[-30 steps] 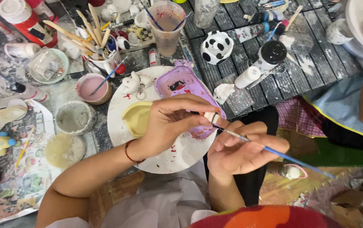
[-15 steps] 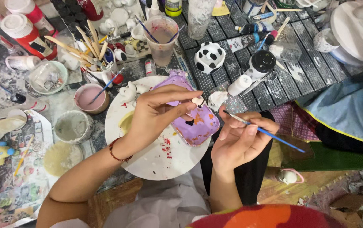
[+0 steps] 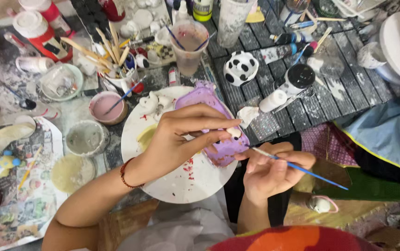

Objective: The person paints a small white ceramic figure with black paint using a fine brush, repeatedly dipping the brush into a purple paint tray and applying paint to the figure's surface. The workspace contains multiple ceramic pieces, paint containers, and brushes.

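Since the earlier frame, the right hand (image 3: 269, 169) has brought its blue paintbrush (image 3: 297, 167) closer to the small white piece (image 3: 234, 132). The left hand (image 3: 176, 139) pinches this piece over the purple tray (image 3: 218, 121). Both hands are closed on their objects.

Left hand (image 3: 176, 139) pinching; right hand (image 3: 269, 169) — gripping.

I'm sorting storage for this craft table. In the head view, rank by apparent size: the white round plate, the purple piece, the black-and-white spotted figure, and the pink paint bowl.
1. White round plate, clearly largest.
2. Purple piece, partly covered by the left hand.
3. and 4. Spotted figure and pink paint bowl look about alike; no ranking.
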